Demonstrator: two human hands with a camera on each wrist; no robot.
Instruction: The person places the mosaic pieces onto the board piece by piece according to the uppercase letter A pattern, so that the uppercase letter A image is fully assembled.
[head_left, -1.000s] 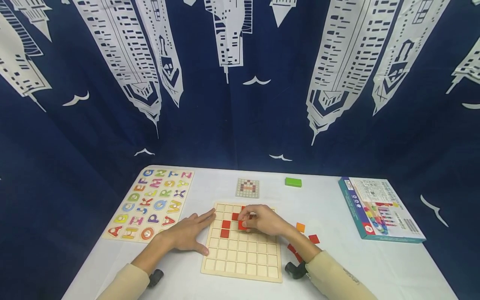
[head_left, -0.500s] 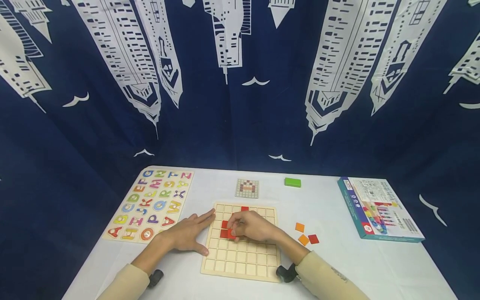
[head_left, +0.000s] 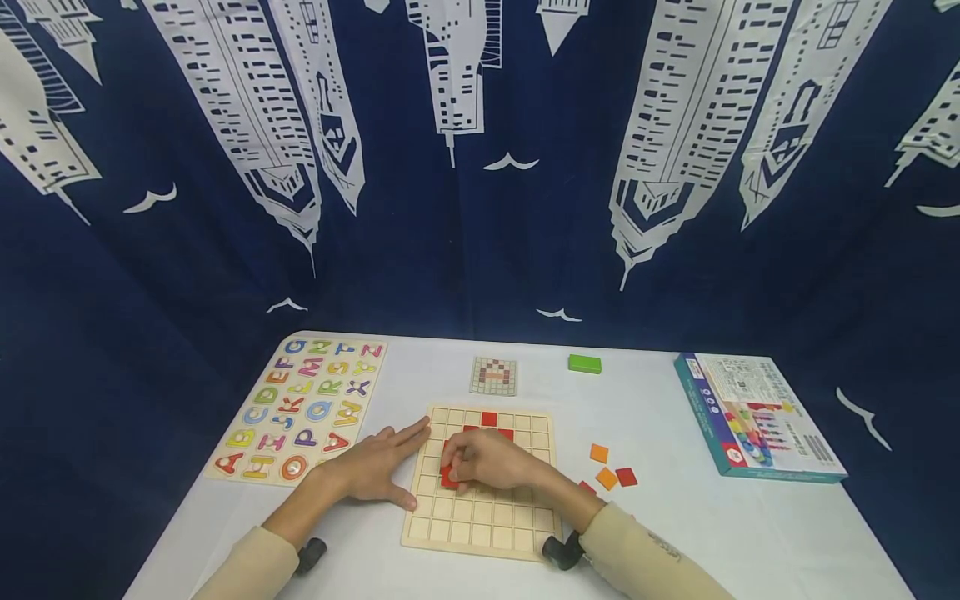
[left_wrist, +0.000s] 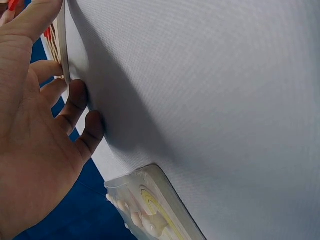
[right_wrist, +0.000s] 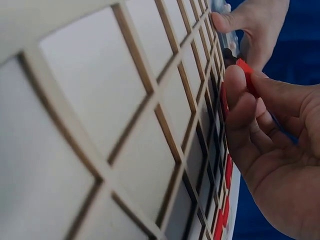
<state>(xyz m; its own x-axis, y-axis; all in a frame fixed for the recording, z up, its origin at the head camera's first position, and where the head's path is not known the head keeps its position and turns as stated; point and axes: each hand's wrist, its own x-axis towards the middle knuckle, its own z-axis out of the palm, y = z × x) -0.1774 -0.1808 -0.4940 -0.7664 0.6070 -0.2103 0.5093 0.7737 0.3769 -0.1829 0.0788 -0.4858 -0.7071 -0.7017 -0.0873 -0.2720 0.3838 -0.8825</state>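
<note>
One red tile [right_wrist: 246, 75] is pinched in the right hand [head_left: 487, 460], over the left part of the wooden grid board [head_left: 480, 510]. I see the left hand [head_left: 375, 467] lying with fingers spread at the board's left edge. Two orange tiles [head_left: 599, 452] lie on the surface [head_left: 780, 533], right of the board.

Alphabet board [head_left: 298, 419]: flat on left of worktop [head_left: 423, 371] (multicoloured letters [head_left: 320, 410]). Green block [head_left: 585, 364]: near far edge. Printed box [head_left: 761, 417]: flat, right side. Navy curtain [head_left: 465, 250] with white buildings [head_left: 678, 125]: behind.
</note>
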